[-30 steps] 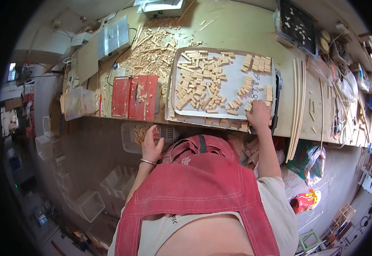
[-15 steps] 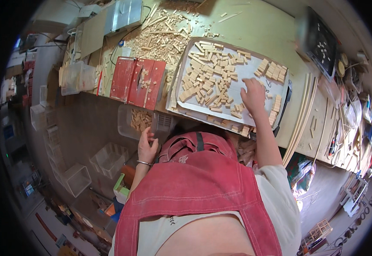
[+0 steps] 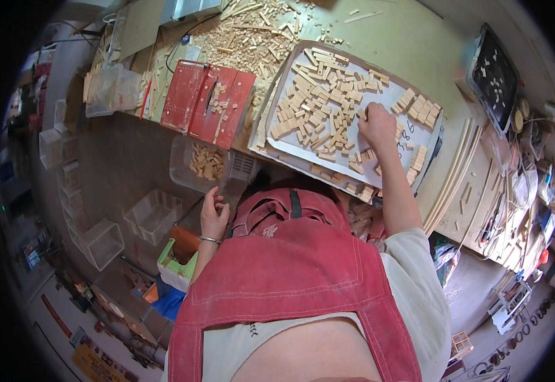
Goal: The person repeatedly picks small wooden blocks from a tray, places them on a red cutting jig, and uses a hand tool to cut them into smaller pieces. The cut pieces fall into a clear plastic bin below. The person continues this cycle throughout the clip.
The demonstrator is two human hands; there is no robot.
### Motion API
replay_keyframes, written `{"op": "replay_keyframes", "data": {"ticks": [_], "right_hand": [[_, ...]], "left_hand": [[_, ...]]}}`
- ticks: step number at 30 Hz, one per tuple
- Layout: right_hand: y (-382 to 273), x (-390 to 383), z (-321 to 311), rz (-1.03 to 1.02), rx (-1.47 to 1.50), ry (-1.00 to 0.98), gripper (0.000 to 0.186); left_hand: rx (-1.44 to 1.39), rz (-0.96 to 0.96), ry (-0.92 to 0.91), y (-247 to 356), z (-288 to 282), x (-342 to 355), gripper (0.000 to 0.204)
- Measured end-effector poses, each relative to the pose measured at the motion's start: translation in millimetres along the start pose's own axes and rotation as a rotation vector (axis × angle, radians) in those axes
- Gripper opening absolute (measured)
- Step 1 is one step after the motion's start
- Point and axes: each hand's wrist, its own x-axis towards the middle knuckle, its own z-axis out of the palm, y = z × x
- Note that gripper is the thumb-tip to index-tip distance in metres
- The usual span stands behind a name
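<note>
Seemingly part-arranged, the tray (image 3: 385,97) bore rows (image 3: 424,110) at upper right, loose blocks (image 3: 288,122) at upper centre; left hand (image 3: 213,215) loosely spread, right hand (image 3: 377,124) narrowed, contents unclear.

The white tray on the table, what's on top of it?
Lots of small wooden blocks lie on the white tray: a jumble at the left, neater rows at the right. The right hand covers part of it, so what's beneath the hand can't be seen.

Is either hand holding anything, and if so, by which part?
The left hand looks empty. The right hand is at the wooden blocks; whether it grips one cannot be told.
</note>
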Motion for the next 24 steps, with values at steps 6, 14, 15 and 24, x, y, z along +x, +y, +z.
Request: {"op": "replay_keyframes", "data": {"ticks": [6, 14, 15, 24], "right_hand": [[10.1, -6.5, 4.1, 0.019, 0.135, 0.104, 0.019], [15.7, 5.9, -2.3, -0.061, 0.033, 0.052, 0.015], [16.6, 6.9, -2.2, -0.049, 0.005, 0.024, 0.016], [-11.6, -17.2, -25.4, 0.096, 0.13, -0.028, 0.021]], "left_hand": [[0.047, 0.055, -0.007, 4.6, 2.4, 7.2, 0.057], [0.046, 0.054, -0.027, 6.2, 4.7, 11.4, 0.057], [0.05, 0.053, -0.028, 6.0, 4.4, 10.8, 0.057], [0.029, 0.0, -0.032, 3.9, 3.6, 4.1, 0.057]]}}
